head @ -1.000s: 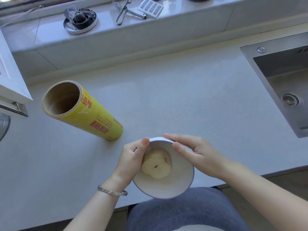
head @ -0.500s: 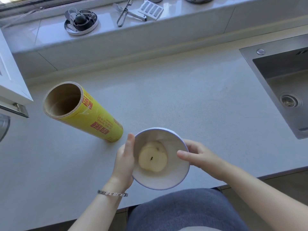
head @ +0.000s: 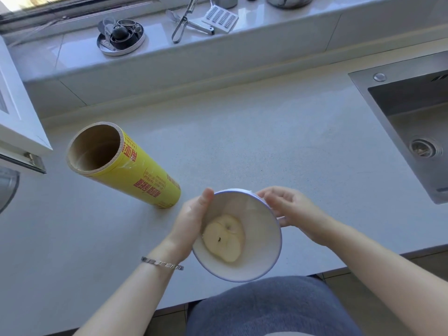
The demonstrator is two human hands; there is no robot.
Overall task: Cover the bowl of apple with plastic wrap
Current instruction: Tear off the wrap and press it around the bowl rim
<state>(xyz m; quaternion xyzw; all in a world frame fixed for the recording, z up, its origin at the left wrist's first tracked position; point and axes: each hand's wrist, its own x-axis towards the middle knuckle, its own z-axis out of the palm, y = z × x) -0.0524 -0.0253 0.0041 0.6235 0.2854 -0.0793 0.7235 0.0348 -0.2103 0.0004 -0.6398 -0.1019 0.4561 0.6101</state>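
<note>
bowl (head: pixel 252 260) w/ apple (head: pixel 224 238) tipped further toward camera since earlier frame, gripped at rim by left hand (head: pixel 191 221) & right hand (head: pixel 291 209) above counter (head: pixel 266 146) edge; wrap barely seen, slip risk if tilt is increased.

A pale speckled countertop (head: pixel 242 141) carries a yellow plastic-wrap roll (head: pixel 135 175) lying sideways.

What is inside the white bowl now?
Inside the bowl lies one pale apple piece, cut face up. Whether plastic wrap already covers the opening cannot be told. Anything under the apple is hidden.
</note>
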